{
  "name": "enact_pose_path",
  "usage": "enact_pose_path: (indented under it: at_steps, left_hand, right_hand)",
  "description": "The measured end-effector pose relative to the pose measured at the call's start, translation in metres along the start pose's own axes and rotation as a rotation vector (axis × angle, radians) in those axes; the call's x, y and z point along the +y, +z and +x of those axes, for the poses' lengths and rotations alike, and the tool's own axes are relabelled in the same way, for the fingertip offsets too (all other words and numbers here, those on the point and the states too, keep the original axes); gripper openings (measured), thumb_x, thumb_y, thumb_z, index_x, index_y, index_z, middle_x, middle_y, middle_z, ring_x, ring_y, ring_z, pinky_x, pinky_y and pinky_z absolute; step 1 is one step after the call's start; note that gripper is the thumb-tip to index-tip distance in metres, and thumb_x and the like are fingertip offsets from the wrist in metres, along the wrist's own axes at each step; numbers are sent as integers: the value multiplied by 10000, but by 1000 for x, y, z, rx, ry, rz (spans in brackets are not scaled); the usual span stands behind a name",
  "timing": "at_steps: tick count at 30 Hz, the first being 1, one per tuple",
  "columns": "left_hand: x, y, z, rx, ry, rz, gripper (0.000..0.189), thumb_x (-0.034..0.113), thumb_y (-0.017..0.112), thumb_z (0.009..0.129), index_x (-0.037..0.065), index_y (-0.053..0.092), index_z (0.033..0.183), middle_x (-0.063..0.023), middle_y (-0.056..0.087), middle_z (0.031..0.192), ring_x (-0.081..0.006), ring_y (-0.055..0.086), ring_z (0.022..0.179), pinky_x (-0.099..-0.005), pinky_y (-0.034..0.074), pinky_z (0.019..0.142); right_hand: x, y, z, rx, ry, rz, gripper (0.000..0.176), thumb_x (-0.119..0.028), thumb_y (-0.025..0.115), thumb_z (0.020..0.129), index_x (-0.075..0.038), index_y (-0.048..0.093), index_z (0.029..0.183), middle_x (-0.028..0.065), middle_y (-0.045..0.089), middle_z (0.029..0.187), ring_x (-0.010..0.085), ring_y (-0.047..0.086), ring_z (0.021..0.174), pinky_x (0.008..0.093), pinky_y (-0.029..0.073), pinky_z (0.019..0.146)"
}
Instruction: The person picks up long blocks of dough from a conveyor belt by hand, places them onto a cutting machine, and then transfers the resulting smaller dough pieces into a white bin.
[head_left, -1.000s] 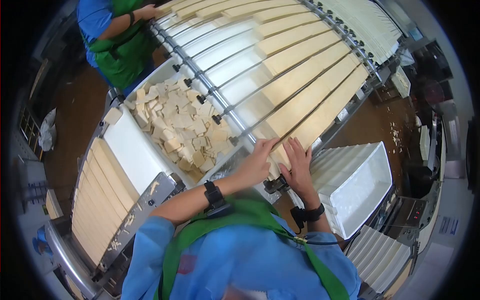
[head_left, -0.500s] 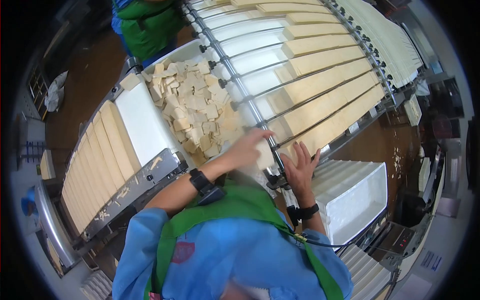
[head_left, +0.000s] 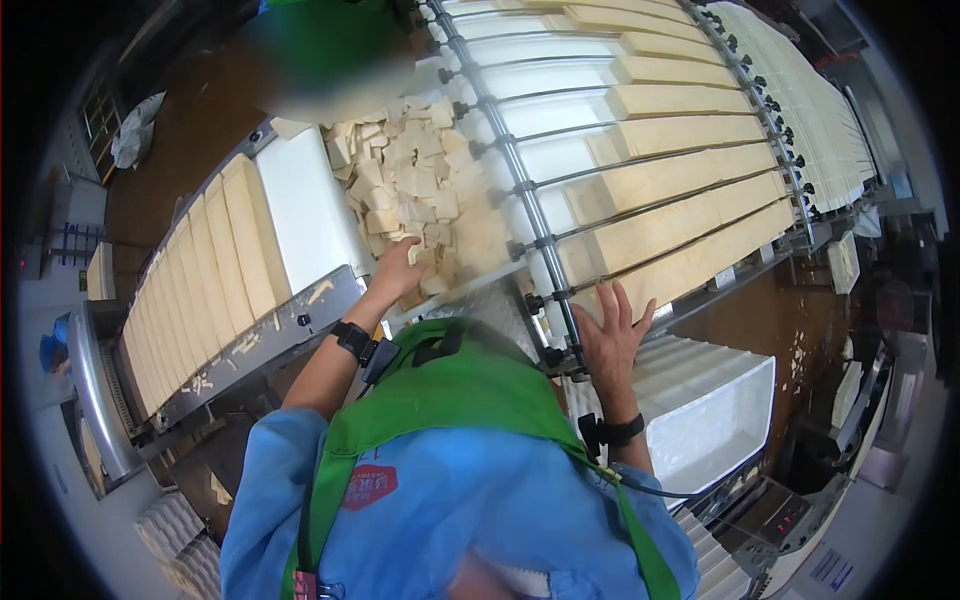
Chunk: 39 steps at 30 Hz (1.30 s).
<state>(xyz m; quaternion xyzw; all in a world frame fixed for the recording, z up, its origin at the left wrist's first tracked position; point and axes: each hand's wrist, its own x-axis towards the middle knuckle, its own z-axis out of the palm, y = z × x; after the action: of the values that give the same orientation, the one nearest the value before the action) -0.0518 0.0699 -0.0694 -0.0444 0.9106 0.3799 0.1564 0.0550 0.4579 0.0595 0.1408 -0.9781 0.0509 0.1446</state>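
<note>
My left hand (head_left: 398, 274) is down at the near edge of a heap of pale, flat cut dough pieces (head_left: 410, 180) in a bin. A small dough piece (head_left: 417, 256) shows between its thumb and fingers. My right hand (head_left: 612, 335) is open, fingers spread, its fingertips at the near end of the closest long dough strip (head_left: 690, 250). Beside that hand runs a metal rail (head_left: 515, 165) along the edge of the white conveyor belt (head_left: 560, 118). Thin rods divide the several dough strips lying across this belt.
On the left, a second conveyor (head_left: 305, 190) carries several dough strips (head_left: 200, 265) side by side. A white plastic crate (head_left: 715, 420) stands at the right below the belt. A person in a green apron (head_left: 335, 45) is beyond the bin. Scraps lie on the left conveyor's metal edge.
My left hand has moved left from the rail to the dough heap. My right hand stays by the near strip. The view has shifted slightly, and the person opposite is closer to the bin.
</note>
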Motion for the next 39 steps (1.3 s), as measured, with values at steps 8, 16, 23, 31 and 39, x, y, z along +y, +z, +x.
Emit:
enact_pose_path:
  at_steps: [8, 16, 23, 31, 39]
  left_hand:
    - [-19, 15, -32, -213, -141, -142, 525, 327, 708, 966, 64, 623, 1412, -223, 700, 1255, -369, 673, 1193, -432, 517, 1050]
    - [-37, 28, -46, -227, -144, -253, 504, 266, 705, 1003, 28, 591, 1432, -190, 700, 1296, -296, 696, 1137, -403, 551, 976]
    - [-67, 24, -64, -164, -6, -336, 474, 245, 694, 1028, 55, 578, 1446, -142, 705, 1283, -250, 700, 1095, -376, 570, 926]
    - [-87, -60, -140, 487, -170, -948, 346, 130, 691, 1017, 34, 631, 1345, -128, 697, 1155, -165, 707, 886, -308, 587, 814]
    - [-157, -88, -172, 1276, -587, -517, 440, 108, 682, 968, 34, 557, 1384, -198, 463, 1260, -259, 567, 923, -384, 523, 872]
  right_hand:
    - [5, -6, 12, -49, -27, 19, 247, -153, 800, 848, -248, 793, 1076, 35, 563, 1474, 314, 440, 1494, 750, 126, 1234]
    - [11, 7, 15, -286, -38, -64, 705, -144, 703, 922, -182, 451, 1580, 193, 386, 1651, 373, 326, 1566, 741, 106, 1240]
    - [-9, -5, 20, -450, 76, -84, 780, -319, 746, 929, -111, 412, 1603, 211, 319, 1698, 385, 225, 1609, 729, 89, 1246]
    - [-65, -8, 87, -333, 11, 164, 830, -220, 701, 933, -96, 331, 1665, 253, 283, 1698, 451, 156, 1614, 721, 26, 1246]
    - [-275, 24, 237, -332, -694, 417, 692, -188, 657, 982, -92, 406, 1619, 220, 345, 1672, 435, 235, 1589, 611, 109, 1289]
